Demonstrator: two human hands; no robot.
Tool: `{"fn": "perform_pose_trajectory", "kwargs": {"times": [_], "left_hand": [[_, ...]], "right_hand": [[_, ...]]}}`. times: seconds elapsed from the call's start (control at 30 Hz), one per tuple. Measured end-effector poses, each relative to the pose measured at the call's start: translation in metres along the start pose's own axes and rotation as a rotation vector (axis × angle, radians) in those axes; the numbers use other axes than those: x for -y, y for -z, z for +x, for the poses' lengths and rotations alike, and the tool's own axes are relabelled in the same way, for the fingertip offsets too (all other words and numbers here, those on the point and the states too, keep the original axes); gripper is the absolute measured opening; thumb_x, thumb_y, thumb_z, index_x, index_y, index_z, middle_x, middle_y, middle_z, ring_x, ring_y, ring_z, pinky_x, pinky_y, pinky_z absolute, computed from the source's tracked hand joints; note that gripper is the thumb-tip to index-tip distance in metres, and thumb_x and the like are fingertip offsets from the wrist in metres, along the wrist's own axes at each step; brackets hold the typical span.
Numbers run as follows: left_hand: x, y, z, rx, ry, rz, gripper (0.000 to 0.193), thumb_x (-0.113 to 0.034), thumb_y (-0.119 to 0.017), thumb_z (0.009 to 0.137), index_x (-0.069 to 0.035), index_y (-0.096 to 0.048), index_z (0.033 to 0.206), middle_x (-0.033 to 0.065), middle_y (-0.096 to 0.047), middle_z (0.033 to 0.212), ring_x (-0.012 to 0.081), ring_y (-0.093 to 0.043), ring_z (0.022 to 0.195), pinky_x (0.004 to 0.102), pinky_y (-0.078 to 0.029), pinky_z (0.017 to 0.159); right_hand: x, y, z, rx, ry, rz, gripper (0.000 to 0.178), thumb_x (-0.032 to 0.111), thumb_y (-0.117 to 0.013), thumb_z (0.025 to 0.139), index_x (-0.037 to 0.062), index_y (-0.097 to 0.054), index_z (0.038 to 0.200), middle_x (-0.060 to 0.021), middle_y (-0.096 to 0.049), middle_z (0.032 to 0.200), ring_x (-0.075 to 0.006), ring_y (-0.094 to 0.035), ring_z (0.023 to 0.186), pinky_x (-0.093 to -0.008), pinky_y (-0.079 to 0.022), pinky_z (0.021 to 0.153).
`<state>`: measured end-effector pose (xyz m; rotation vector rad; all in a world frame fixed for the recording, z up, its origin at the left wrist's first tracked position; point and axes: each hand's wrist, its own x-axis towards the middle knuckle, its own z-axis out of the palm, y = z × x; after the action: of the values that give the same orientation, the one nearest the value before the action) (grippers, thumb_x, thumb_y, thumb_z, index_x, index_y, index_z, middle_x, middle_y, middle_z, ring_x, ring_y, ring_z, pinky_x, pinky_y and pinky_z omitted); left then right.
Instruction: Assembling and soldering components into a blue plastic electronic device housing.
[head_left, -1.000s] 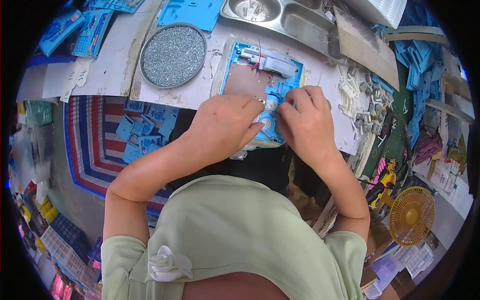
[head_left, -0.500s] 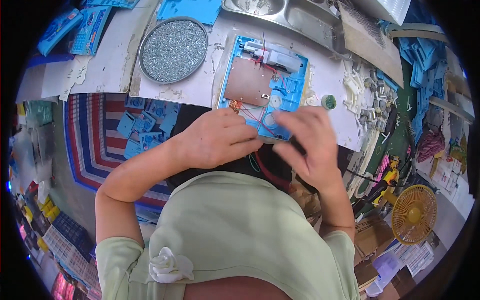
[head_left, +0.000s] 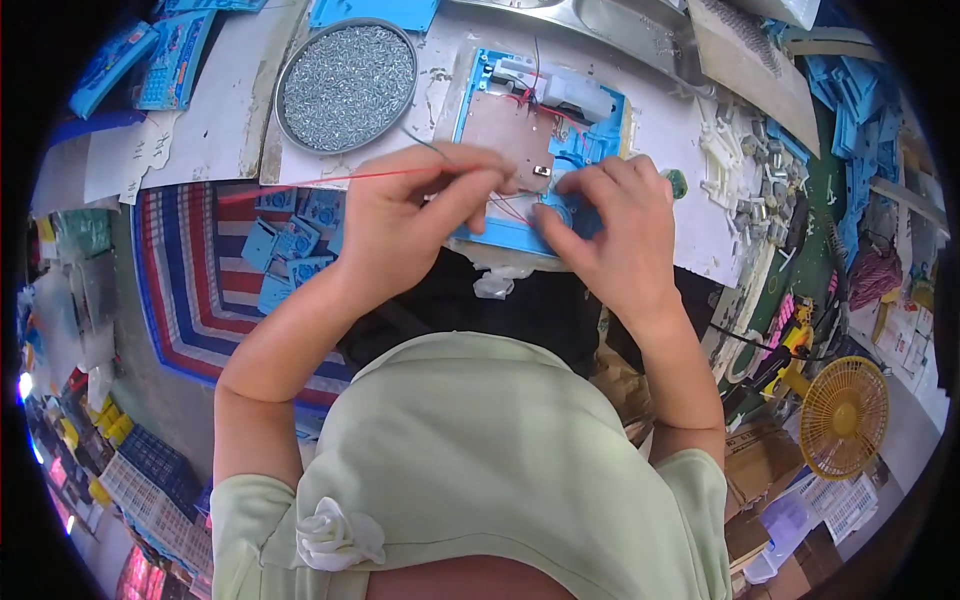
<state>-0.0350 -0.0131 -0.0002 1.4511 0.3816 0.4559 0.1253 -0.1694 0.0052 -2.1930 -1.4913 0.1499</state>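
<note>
A blue plastic case half [head_left: 500, 236] lies near the table's front edge, its inside facing up. It holds a brown circuit board [head_left: 505, 128], a white-and-grey box part [head_left: 565, 97] and thin wires. My left hand [head_left: 405, 215] is above the case's front left corner, thumb and forefinger pinched on thin wire. A red wire [head_left: 310, 183] trails left from it, and a dark green wire [head_left: 424, 144] sticks up. My right hand [head_left: 630, 220] rests on the case's front right part, thumb and forefinger apart beside a small switch [head_left: 541, 171]. Its palm hides that corner.
A round tray of small screws [head_left: 345, 88] stands at the back left. White plastic pieces [head_left: 725, 150] and metal parts [head_left: 765, 185] lie to the right, near a small green round item [head_left: 676, 183]. A yellow fan [head_left: 843, 418] stands at the lower right.
My left hand has lifted and turned, bringing up the red and green wires that hung below the table edge. My right hand has settled onto the case. The view has shifted slightly.
</note>
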Motion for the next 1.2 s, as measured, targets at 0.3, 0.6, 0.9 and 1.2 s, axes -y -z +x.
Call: {"fn": "perform_pose_trajectory", "kwargs": {"times": [0.3,0.6,0.9,1.2], "left_hand": [[0.005,-0.015,0.033,0.207,-0.497,0.939,0.040,-0.007,-0.081,0.068,-0.004,-0.061,0.103,0.0146,-0.057,0.114,0.0363,-0.059,0.104,0.0419,-0.052,0.086],[0.015,-0.006,0.035,0.200,-0.569,0.979,0.043,-0.006,-0.085,0.072,-0.006,-0.061,0.107,0.0072,-0.066,0.090,0.0272,-0.066,0.074,0.0355,-0.055,0.065],[0.018,-0.004,0.035,0.198,-0.627,0.992,0.038,-0.007,-0.086,0.072,-0.005,-0.060,0.101,0.0067,-0.067,0.091,0.0238,-0.068,0.072,0.0333,-0.055,0.063],[0.025,-0.004,0.033,0.131,-0.713,0.930,0.033,-0.010,-0.084,0.074,-0.006,-0.060,0.096,0.0087,-0.067,0.088,0.0279,-0.067,0.075,0.0372,-0.054,0.063]], "right_hand": [[-0.009,-0.004,-0.004,-0.004,0.020,0.088,0.014,0.018,-0.074,0.076,0.0111,-0.069,0.087,-0.0046,-0.063,0.088,-0.0289,-0.054,0.092,-0.0429,-0.042,0.081],[-0.010,-0.007,-0.002,-0.032,-0.035,0.133,0.012,0.018,-0.073,0.076,0.0104,-0.068,0.083,-0.0041,-0.064,0.082,-0.0285,-0.057,0.089,-0.0432,-0.044,0.078],[-0.007,-0.007,0.002,0.016,-0.103,0.110,0.015,0.023,-0.076,0.075,0.0094,-0.071,0.080,-0.0048,-0.067,0.083,-0.0288,-0.059,0.091,-0.0442,-0.045,0.077],[0.011,-0.007,0.008,0.062,-0.197,-0.027,0.018,0.025,-0.079,0.074,0.0086,-0.072,0.077,-0.0060,-0.068,0.082,-0.0295,-0.058,0.092,-0.0464,-0.041,0.079]]}}
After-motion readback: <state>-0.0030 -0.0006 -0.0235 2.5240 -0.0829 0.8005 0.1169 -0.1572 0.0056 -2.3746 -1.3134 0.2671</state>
